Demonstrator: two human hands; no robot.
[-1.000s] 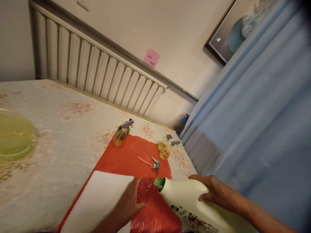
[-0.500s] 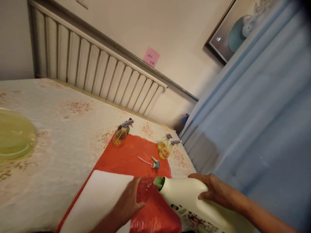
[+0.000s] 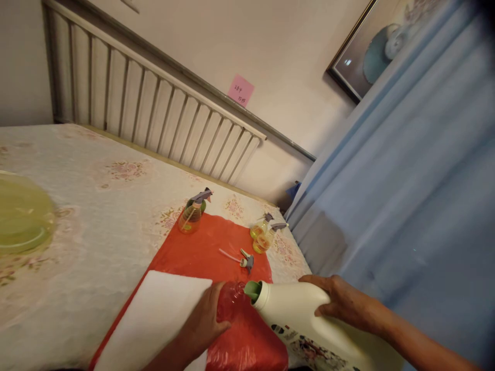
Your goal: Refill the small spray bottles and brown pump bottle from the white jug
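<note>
My right hand (image 3: 340, 304) grips a large cream-coloured jug (image 3: 294, 301) with a printed label, tilted so that its green spout points left. The spout meets the mouth of a clear bottle (image 3: 231, 300), around which my left hand (image 3: 209, 314) is closed. Through the bottle shows the red sheet (image 3: 251, 335) under it; whether liquid is flowing I cannot tell. Beyond the bottle lies a loose spray head (image 3: 246, 263) with a thin pink tube.
A spray bottle (image 3: 190, 216) stands at the red sheet's far left corner. Two more with yellow liquid, one nearer (image 3: 263, 241), stand at its right edge. A white pad (image 3: 154, 314) lies beside my left hand. At far left is a yellow-green basin (image 3: 27, 216); a blue curtain (image 3: 410, 170) hangs right.
</note>
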